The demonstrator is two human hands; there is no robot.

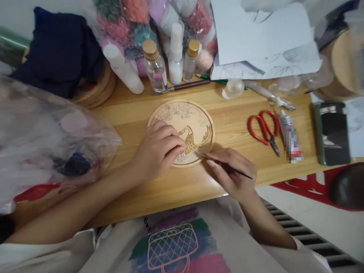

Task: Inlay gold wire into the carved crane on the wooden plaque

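Note:
A round wooden disc [196,110] lies on the table, printed with fine line drawings. Gold wire [190,144] outlines a bird shape on it, with curled feathers to the right. My left hand [159,149] rests over the disc's left side, fingers bent and pressed together at the bird's edge. Whatever those fingertips hold is hidden. In my right hand [236,170] is a pair of dark tweezers [241,173], gripped between thumb and fingers. Their two thin tips point at the lower right of the disc, just below the wire bird.
Red-handled pliers [264,129], a glue tube [290,138] and a phone [332,132] lie to the right. Behind the disc stand a corked bottle [156,72], a spray bottle [176,57] and a dark-handled tool [190,84]. A plastic bag [57,132] bulges on the left.

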